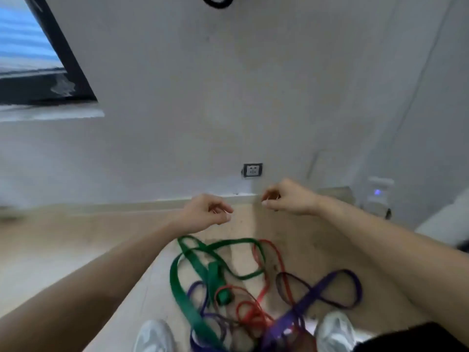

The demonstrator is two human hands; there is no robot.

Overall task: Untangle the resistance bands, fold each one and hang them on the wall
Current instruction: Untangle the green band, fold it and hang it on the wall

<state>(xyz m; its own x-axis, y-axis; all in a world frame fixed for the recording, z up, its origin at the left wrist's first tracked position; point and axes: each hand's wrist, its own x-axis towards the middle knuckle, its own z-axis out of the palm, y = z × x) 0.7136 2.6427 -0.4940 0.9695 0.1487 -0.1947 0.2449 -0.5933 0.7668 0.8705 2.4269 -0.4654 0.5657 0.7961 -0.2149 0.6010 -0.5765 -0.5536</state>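
Observation:
A tangle of resistance bands lies on the floor between my feet: a wide green band (189, 283), a thin red band (264, 293) and a purple band (322, 292), looped over one another. Both of my arms reach forward above the pile. My left hand (206, 209) hovers over the far end of the green band with its fingers curled and nothing in it. My right hand (286, 198) is level with it, fingers loosely pinched and nothing visible in them. A black band loop (217, 2) hangs on the wall at the top edge.
A white wall (228, 97) faces me with a power socket (252, 170) low down. A dark-framed window (38, 59) is at upper left. A white device with a blue light (378, 193) stands at right. My white shoes (335, 329) flank the pile on the beige floor.

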